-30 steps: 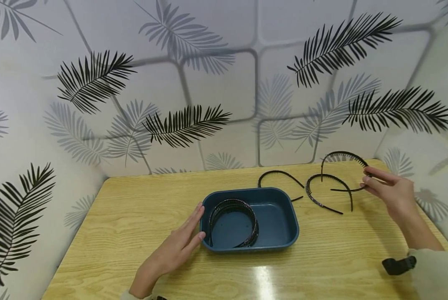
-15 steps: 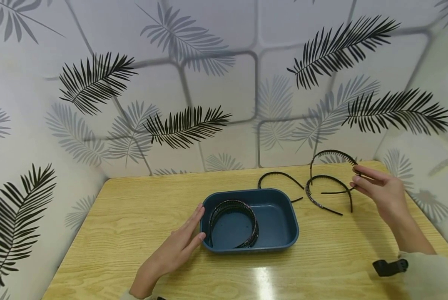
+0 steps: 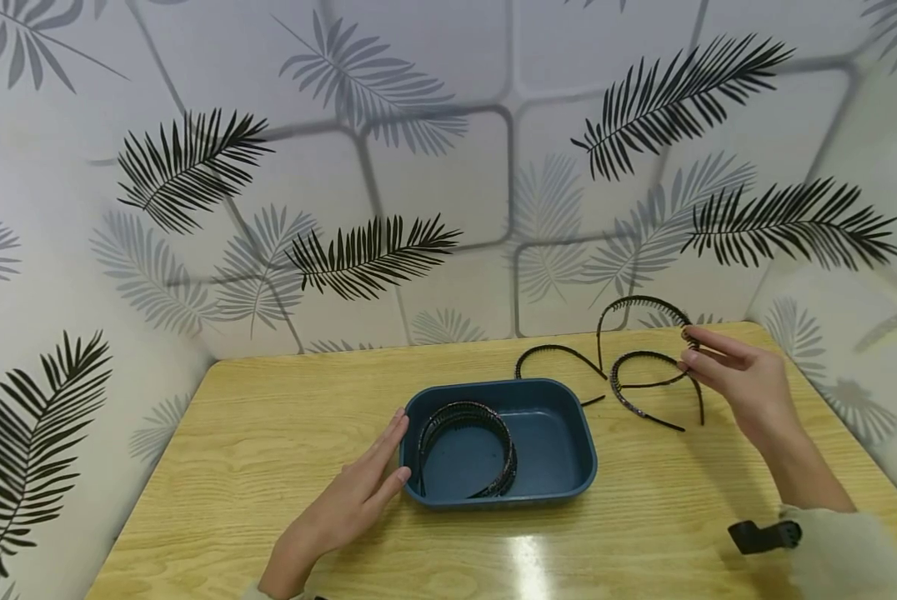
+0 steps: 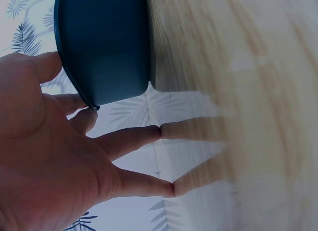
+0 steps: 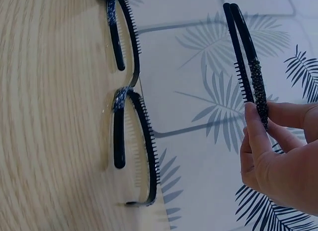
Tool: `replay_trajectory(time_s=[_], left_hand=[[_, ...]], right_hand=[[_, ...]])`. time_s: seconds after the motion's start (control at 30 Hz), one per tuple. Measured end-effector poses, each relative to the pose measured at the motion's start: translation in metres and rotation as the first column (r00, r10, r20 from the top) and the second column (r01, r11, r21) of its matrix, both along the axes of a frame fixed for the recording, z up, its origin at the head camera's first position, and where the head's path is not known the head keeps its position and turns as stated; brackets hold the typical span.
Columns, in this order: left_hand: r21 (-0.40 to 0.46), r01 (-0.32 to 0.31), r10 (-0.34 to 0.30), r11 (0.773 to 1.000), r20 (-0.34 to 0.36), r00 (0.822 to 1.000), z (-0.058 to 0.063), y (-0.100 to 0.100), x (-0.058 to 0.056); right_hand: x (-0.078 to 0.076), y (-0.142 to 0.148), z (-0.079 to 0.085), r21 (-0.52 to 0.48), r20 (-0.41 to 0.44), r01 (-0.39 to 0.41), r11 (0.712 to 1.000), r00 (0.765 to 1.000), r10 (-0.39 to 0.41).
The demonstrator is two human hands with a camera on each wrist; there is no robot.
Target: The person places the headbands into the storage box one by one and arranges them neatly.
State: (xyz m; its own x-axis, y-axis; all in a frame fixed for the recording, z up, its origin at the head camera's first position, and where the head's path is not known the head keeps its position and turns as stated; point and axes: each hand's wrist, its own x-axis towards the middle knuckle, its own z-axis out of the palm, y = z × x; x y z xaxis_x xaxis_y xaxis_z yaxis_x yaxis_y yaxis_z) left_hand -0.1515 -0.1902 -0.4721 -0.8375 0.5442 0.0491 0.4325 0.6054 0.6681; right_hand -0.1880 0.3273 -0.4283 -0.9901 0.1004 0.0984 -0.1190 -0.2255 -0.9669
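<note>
My right hand (image 3: 749, 379) pinches a black toothed headband (image 3: 641, 298) between thumb and fingers, raised above the table. In the right wrist view, dark sparkly stones cover part of the held headband (image 5: 257, 74). Beneath it in the head view, another headband (image 3: 628, 407) lies on the wood. My left hand (image 3: 354, 498) rests with extended fingers against the left end of a blue box (image 3: 493, 502). The left wrist view has thumb and fingers at the box's rim (image 4: 58, 27), two other fingertips on the tabletop. Several headbands (image 3: 510, 475) are nested in the box's left half.
Behind the box's right corner lies one more headband (image 3: 561, 347), partly hidden by the box. The wooden table (image 3: 268, 417) ends at a leaf-patterned wall (image 3: 456, 192) at the back, with similar walls on both sides.
My right hand has moved left with the pinched headband, which now overlaps the one lying on the table in the head view. The left hand and box stay put.
</note>
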Motion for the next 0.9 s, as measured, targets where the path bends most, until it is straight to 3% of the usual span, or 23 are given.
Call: replay_trajectory(time_s=[0.3, 0.9], left_hand=[[0.005, -0.006, 0.007, 1.0, -0.012, 1.0, 0.0, 0.001, 0.0], [-0.01, -0.01, 0.01, 1.0, -0.007, 1.0, -0.001, 0.0, 0.001]], right_hand=[[0.001, -0.017, 0.005, 0.027, -0.07, -0.078, 0.997, 0.994, 0.079], [0.002, -0.049, 0.017, 0.035, -0.087, -0.102, 0.994, 0.991, 0.105]])
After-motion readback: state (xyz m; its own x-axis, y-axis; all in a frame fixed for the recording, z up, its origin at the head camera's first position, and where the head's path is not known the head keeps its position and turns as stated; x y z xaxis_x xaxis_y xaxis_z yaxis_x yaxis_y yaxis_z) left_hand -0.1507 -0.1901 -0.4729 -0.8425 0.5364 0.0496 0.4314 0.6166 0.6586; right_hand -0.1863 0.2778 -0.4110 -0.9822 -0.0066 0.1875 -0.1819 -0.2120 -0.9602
